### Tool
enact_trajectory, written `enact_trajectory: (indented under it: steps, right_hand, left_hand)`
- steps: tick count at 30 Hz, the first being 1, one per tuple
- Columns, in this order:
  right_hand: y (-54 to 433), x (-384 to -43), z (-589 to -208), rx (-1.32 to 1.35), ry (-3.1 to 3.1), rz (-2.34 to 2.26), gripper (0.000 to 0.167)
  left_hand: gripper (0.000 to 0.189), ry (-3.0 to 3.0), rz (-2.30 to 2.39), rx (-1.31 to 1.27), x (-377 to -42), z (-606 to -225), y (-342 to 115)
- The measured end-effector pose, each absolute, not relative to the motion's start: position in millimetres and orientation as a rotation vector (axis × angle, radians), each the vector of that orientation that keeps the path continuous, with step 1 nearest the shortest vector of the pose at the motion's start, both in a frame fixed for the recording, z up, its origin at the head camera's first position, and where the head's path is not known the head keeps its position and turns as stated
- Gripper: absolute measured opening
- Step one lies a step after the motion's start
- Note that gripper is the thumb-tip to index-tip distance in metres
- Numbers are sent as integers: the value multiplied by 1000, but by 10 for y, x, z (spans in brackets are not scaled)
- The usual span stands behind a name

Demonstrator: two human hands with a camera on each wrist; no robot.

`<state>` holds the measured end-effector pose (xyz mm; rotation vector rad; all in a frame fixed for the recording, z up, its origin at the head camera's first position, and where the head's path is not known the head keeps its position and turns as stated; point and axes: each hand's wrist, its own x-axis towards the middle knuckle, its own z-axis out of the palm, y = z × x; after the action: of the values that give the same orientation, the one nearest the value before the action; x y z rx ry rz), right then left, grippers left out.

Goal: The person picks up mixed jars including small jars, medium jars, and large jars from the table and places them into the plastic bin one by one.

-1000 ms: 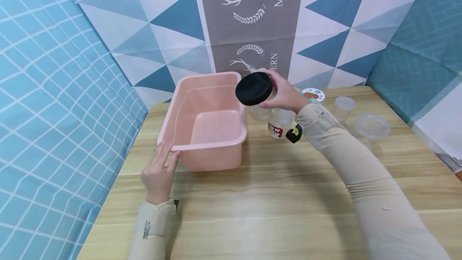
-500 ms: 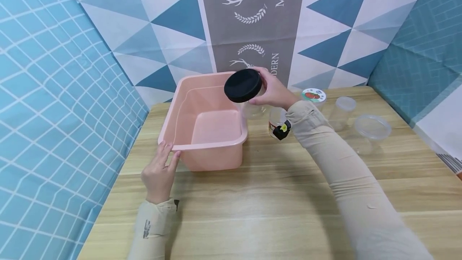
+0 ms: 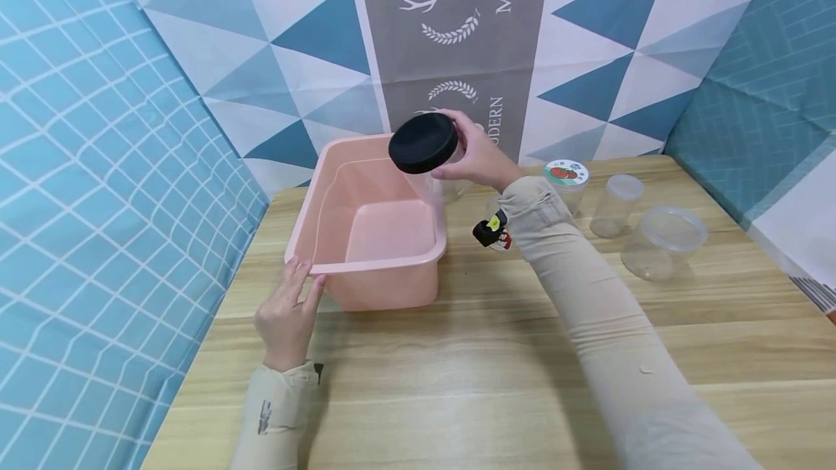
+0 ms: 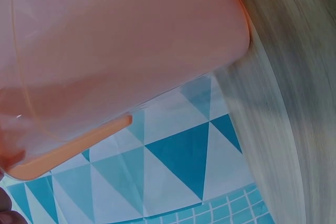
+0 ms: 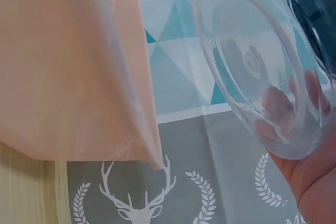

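My right hand [image 3: 480,154] grips a clear plastic jar with a black lid [image 3: 423,142], raised at the right rim of a pink plastic basin [image 3: 382,294]. The jar leans, its lid towards the left and its clear body overlapping the rim. From the right wrist view, the jar's round bottom [image 5: 252,64] shows close up, with fingertips seen through the wall, beside the basin's side [image 5: 68,66]. At the basin's near left corner my left hand [image 3: 287,318] holds the rim, fingers over the edge and thumb against the front wall. Inside, the basin's floor is bare.
Right of the basin stands a jar with a red label [image 3: 504,240], mostly hidden behind the right wrist. Further right are a jar with a tomato-printed lid [image 3: 567,174], a slim clear jar [image 3: 610,212] and a wide clear jar [image 3: 660,249]. Patterned cloth walls enclose the wooden table [image 3: 418,383].
My right hand has carried the black-lidded jar left and slightly up, from beside the basin to its right rim. The left hand and the basin stay where they were.
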<state>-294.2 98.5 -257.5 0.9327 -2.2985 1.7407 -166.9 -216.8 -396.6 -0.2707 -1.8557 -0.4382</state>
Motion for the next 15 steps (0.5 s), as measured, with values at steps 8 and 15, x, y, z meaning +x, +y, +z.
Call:
enact_trajectory:
  steps: [8,15]
  right_hand:
    - [837,-2917,-2472,943,-2243,1844,88]
    - [584,-2965,-2332,1043,-2304,1815,84]
  left_hand:
    - [54,-1844,-463,-263,-1659,-3960,-2150]
    - [54,-1829,-442,-275,-1662,-3957,-2147]
